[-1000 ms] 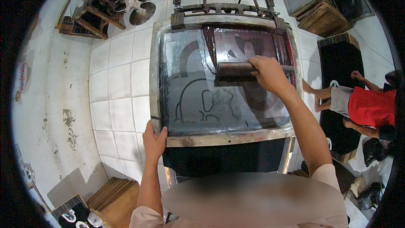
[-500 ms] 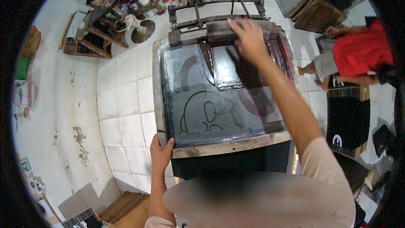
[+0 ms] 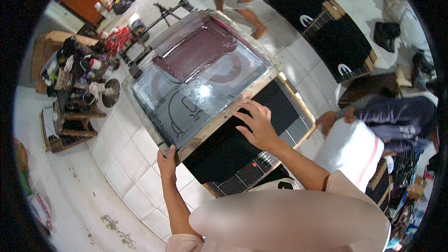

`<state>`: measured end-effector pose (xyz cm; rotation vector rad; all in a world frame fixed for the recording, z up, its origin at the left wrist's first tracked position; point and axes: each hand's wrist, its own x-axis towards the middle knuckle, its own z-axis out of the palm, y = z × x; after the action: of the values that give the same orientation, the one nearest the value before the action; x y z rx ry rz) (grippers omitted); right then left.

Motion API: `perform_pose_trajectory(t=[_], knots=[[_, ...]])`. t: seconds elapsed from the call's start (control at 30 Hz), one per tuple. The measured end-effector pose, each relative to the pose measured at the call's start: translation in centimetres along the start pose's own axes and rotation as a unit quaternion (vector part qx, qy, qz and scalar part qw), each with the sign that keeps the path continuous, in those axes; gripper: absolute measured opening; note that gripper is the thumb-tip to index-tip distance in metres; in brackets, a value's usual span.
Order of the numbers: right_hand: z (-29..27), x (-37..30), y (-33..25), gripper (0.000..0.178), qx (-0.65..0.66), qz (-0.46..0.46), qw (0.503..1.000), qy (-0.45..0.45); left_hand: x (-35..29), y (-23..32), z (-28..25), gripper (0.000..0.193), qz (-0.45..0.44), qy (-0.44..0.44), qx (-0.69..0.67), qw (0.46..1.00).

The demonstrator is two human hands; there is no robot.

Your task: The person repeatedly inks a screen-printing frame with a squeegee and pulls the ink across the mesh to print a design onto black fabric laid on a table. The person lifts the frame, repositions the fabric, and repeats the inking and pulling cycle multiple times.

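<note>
A screen printing frame [image 3: 209, 133] lies tilted across the middle, its mesh carrying curved outline shapes and a pool of dark maroon ink [image 3: 193, 56] toward the far side. My left hand [image 3: 167, 167] is closed on the frame's near left corner, thumb on top. Over the near rail hovers or rests my right hand [image 3: 259, 128], fingers apart and slightly bent, holding nothing; whether the fingertips touch the wood I cannot tell. Beneath the frame, black fabric [image 3: 224, 151] covers a board [image 3: 235, 182] with a dark grid pattern.
Metal hinge arms [image 3: 161, 18] stand at the frame's far end. At left are a wooden stool [image 3: 77, 126] and red-topped containers [image 3: 119, 39]. One person's leg [image 3: 252, 21] shows beyond; another person [image 3: 396, 116] sits at right by a white sack [image 3: 350, 151]. Printed black pieces [image 3: 322, 39] lie behind.
My right hand has come back from the far end of the frame to its near rail. The view has swung round, and my left hand keeps its hold on the corner.
</note>
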<state>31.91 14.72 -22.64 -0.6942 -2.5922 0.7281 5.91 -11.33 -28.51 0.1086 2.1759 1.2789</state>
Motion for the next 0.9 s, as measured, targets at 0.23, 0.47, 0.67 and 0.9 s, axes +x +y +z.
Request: perform_pose_trajectory(t=[0.23, 0.47, 0.67, 0.9], knots=[[-0.1, -0.8, -1.0, 0.037, 0.064, -0.007, 0.998, 0.029, 0.2, -0.7, -0.7, 0.055, -0.018, -0.044, -0.077, 0.996], [0.3, -0.3, 1.8, 0.035, 0.087, -0.017, 0.995, 0.034, 1.2, -1.9, -1.1, 0.048, -0.049, -0.061, -0.132, 0.988], [-0.4, -2.5, 0.3, 0.036, 0.083, -0.031, 0.995, 0.039, 1.9, -2.3, -1.2, 0.042, -0.047, -0.067, -0.138, 0.987], [-2.2, -11.4, -2.9, 0.039, 0.078, 0.007, 0.997, -0.027, 2.3, -3.0, -1.6, 0.05, -0.045, -0.087, -0.179, 0.979]])
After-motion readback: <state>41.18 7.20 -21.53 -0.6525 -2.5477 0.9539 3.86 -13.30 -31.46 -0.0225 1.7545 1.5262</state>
